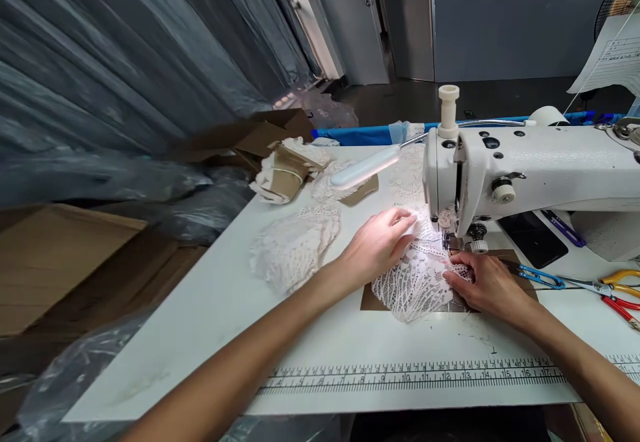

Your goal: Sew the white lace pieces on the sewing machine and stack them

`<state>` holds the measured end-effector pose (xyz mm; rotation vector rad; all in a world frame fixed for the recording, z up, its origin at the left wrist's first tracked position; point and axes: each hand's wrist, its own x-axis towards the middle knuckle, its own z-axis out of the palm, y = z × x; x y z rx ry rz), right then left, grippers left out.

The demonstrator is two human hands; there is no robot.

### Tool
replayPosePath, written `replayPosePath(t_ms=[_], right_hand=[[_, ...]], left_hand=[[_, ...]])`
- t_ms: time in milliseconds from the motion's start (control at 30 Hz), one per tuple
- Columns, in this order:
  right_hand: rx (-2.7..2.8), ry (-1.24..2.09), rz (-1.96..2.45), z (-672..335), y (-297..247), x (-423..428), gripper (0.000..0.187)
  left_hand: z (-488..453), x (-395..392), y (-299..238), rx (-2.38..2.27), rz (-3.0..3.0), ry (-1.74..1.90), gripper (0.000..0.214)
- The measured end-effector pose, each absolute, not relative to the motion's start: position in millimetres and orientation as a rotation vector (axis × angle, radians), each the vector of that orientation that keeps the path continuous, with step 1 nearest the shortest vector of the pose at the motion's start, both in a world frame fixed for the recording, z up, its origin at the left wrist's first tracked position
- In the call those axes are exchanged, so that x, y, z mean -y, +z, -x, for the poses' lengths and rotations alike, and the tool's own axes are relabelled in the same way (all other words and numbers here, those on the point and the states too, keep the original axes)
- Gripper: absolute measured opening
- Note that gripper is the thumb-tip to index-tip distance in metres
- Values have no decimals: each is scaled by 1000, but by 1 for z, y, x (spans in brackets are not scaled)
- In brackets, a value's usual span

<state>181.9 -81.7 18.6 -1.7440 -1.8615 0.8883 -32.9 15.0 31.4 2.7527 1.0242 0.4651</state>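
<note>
A piece of white lace fabric [415, 282] lies under the needle and presser foot [453, 242] of a white sewing machine [545, 165]. My left hand [377, 245] is at the lace's left edge, its fingers bent and closed on the fabric. Just right of the presser foot, my right hand [487, 282] pinches the lace's right edge between thumb and fingers. A brown sheet [373, 301] is partly covered by the lace. Blue-handled thread snips [543, 277] lie beside my right hand. The undersides of both hands are hidden.
More lace [297, 245] lies on the white table [210, 335] at left, near a banded bundle [287, 172]. A lamp [365, 167] reaches over from the machine. A phone [534, 239] and scissors [613, 289] lie at right. A printed ruler [410, 377] runs along the front; cardboard boxes [65, 262] stand left.
</note>
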Motion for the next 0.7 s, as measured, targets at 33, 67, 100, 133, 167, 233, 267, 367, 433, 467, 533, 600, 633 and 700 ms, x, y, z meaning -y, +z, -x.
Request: replayPosePath(t_ms=[33,67,100,133,167,233,267,367,433,467,533,600,633,700], right_hand=[[1849,873,1742,-182,17,82,28],[1829,869,1739,-182,15,81,29],[1806,877,1735,-182,13,81,29],[1780,895,1726,-182,11,81,29],[1752,917,1716,-182,10,81,27],[1690,974,1695,-183,9,81,23],[1657,1009,1683,-183,9,81,23],[1607,1053,1661,-184,12,82,25],[1623,1028,1678,-184,14,83,27],[1632,1014,1696,-183,14,83,29],[1632,1009,1731,-182,15,84,31],[1622,1013,1750,-182,15,85,32],[1614,1015,1749,-181,14,85,31],[1567,1011,1731,-181,11,86,27]], left_hand=[[27,-21,25,-979,-2802,445,29],[21,-27,19,-928,-2843,422,29],[15,-32,14,-874,-2879,395,30],[10,-37,10,-831,-2902,374,30],[7,-41,7,-799,-2916,358,30],[6,-45,5,-774,-2923,385,30],[7,-45,6,-772,-2924,430,30],[17,-36,11,-677,-2940,537,32],[24,-24,14,-484,-2948,483,30],[26,-18,15,-383,-2957,443,29],[29,-7,13,-265,-3003,399,35],[28,2,10,-291,-3075,389,45],[28,5,8,-335,-3104,367,49],[27,9,5,-426,-3132,325,56]])
